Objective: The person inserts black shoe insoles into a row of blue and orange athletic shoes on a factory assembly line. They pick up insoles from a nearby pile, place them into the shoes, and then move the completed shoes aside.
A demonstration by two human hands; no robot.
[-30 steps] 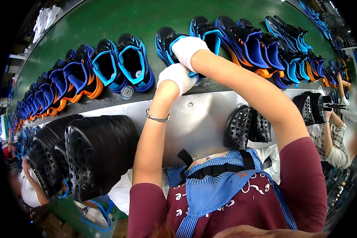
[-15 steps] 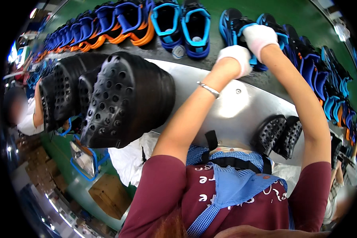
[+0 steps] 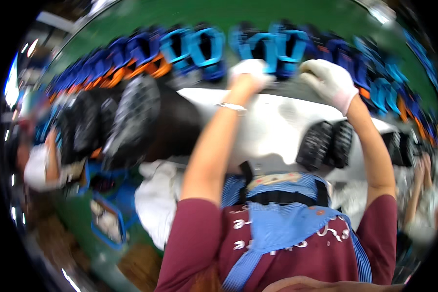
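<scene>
My left hand [image 3: 250, 74], in a white glove, is just in front of a pair of dark shoes with light-blue collars [image 3: 264, 59]. Motion blurs its fingers, so their grip does not show. My right hand [image 3: 330, 83], gloved too, hovers to the right of that pair over the bench edge. Its fingers are bent but apart, with nothing visible in them. Another light-blue-collared pair [image 3: 205, 51] stands to the left. Below my hands, a pair of black perforated pieces [image 3: 315, 146] rests on the pale metal surface [image 3: 272, 121].
Large black perforated pieces [image 3: 136, 121] crowd the left side. A row of blue and orange shoes [image 3: 117, 61] runs off left, and more shoes [image 3: 384, 95] line the right. Co-workers' arms [image 3: 51, 155] show at both sides. A blue-framed trolley [image 3: 107, 221] stands on the green floor.
Both hands have drawn back from the shoes and moved apart, the left one leftward. The light-blue-collared pair now stands upright beside the others. The whole view has shifted and blurred.
</scene>
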